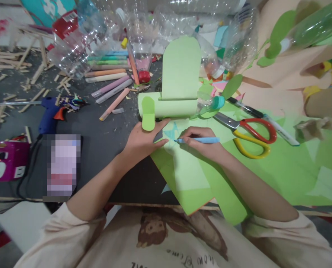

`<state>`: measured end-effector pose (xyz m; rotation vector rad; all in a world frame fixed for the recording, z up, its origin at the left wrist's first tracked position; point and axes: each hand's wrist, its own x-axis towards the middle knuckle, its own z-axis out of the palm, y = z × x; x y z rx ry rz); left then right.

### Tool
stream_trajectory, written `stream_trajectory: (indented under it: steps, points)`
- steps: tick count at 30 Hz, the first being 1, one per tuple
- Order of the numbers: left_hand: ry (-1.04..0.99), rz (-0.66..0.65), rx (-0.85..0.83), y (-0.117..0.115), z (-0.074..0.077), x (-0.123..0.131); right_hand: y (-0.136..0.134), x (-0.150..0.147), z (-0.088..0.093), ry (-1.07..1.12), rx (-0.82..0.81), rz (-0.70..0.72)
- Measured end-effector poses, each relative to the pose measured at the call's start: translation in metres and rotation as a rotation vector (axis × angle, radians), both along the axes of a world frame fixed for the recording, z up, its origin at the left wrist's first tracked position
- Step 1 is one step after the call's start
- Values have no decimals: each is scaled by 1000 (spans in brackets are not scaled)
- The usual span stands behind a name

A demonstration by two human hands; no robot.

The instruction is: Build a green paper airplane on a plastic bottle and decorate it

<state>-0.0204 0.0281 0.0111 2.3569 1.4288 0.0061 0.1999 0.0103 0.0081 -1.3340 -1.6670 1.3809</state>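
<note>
A light blue marker [207, 140] is gripped in my right hand [201, 141], its tip against pale green paper [190, 171]. Beside the tip is a blue star drawing [171, 132], partly coloured in. My left hand [143, 139] lies with fingers spread at the paper's left edge, just below a green paper-covered roll [177, 108]. From the roll rises a rounded pale green paper flap [181, 67], and a small green paper strip [148, 113] hangs over its left end. Brighter green sheets [194, 201] lie underneath.
Scissors [235, 124] with red and yellow handles lie to the right, near a black-and-white marker [280, 130]. Several markers [110, 87], wooden sticks [8, 59] and plastic bottles [139, 37] fill the back. A blue glue gun [48, 115] and a phone [62, 163] lie left.
</note>
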Motion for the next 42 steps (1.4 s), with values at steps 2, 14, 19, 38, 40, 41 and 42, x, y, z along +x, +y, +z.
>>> stream_trajectory:
  steps: [2,14,19,38,40,41,42]
  points:
    - [13,5,0,0,1,0,0,0,1,0,-5,-8]
    - [16,20,-67,2,4,2,0,-2,5,-9,-36,-61]
    - [9,17,-51,2,4,2,0,-1,5,-14,-21,-48]
    - [5,8,-29,2,2,0,2,0,1,36,-8,-138]
    - [0,12,-33,2,1,0,2,-1,0,58,7,-189]
    - [-3,12,-34,2,1,0,2,-1,0,64,12,-197]
    - [-5,11,-34,2,1,0,1,-1,0,66,15,-196]
